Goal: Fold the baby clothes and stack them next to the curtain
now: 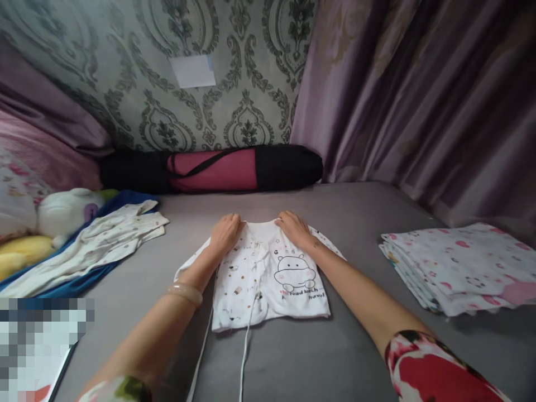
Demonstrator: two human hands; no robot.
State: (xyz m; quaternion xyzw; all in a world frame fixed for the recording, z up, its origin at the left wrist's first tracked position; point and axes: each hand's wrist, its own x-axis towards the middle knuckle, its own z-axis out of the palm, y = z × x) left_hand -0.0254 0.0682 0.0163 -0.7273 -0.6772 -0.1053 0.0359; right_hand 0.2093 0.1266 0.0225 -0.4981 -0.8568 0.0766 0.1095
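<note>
Judging by the pose, straightening a small white shirt (268, 262) by its shoulders. Grasping the cloth beside the neckline (260, 225) with both grips: at 1 side with the left hand (226, 231), at the other with the right hand (293, 228). Lying front up on the grey bed (301, 357), well apart from the folded cloths (464, 268) on the right. Probably calling next for level pulling from both shoulders, smoothing of the partly hidden sleeves (191, 261), and clearing of 2 loose strings (246, 349) trailing below the hem.
</note>
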